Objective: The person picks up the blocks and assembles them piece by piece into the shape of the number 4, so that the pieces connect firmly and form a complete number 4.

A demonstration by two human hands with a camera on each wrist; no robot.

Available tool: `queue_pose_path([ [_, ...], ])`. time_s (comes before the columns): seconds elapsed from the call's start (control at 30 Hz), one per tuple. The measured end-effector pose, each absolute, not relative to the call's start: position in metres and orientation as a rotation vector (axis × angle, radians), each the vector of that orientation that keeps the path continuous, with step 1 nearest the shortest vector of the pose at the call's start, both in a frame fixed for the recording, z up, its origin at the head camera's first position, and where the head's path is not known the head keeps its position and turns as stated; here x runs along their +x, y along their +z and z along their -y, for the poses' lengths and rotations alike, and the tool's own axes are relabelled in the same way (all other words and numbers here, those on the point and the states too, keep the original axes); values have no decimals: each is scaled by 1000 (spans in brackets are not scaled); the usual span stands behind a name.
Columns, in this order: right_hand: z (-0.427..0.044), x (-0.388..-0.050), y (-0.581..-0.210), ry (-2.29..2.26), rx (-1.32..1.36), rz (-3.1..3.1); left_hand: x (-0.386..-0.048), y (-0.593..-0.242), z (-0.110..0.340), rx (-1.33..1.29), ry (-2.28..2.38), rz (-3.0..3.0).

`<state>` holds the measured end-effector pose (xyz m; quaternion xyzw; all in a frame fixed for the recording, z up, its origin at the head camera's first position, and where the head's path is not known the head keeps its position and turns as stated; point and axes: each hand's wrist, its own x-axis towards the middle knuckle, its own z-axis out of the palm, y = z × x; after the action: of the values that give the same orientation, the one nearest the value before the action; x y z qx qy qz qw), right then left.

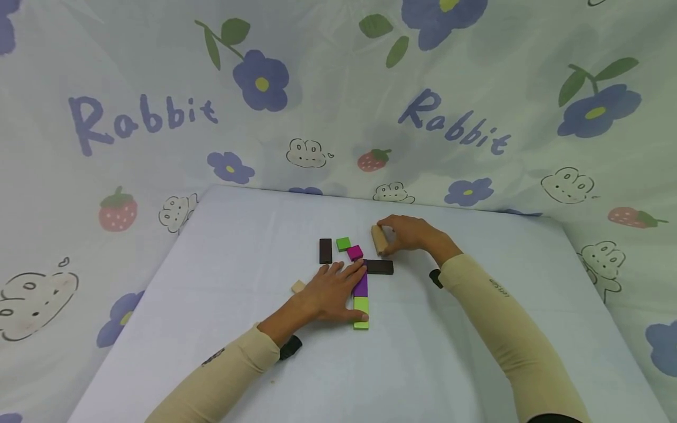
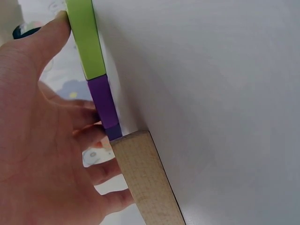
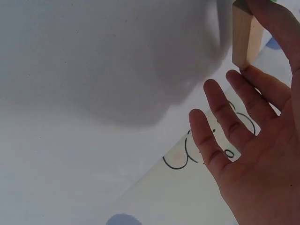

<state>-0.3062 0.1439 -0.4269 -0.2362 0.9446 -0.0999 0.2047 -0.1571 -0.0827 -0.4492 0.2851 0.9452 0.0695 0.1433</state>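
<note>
My left hand (image 1: 330, 294) lies spread over a row of flat blocks. Its thumb touches the lime green block (image 1: 361, 305), and its index finger reaches the far end of the purple block (image 1: 361, 286). In the left wrist view, the lime green block (image 2: 87, 42) and purple block (image 2: 103, 103) run end to end beside the fingers. Farther back, my right hand (image 1: 415, 234) pinches a plain wooden block (image 1: 379, 239) between thumb and index finger. The right wrist view shows that wooden block (image 3: 242, 37) at the fingertips, the other fingers extended.
A dark brown block (image 1: 379, 267) lies crosswise at the row's far end; another dark brown block (image 1: 325, 251) lies to the left. Between them are a green block (image 1: 344, 244) and a magenta block (image 1: 355, 253). A light wooden block (image 1: 298, 286) sits by my left hand.
</note>
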Motion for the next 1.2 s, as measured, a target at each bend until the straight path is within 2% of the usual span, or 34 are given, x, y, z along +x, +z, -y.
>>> queue_pose_path([
  [0.53, -150, -303, -427, -443, -566, -2702, -159, -452, 83, 808, 191, -2703],
  [1.2, -128, -293, -436, -425, -633, -2706, -160, -453, 84, 820, 223, -2709],
])
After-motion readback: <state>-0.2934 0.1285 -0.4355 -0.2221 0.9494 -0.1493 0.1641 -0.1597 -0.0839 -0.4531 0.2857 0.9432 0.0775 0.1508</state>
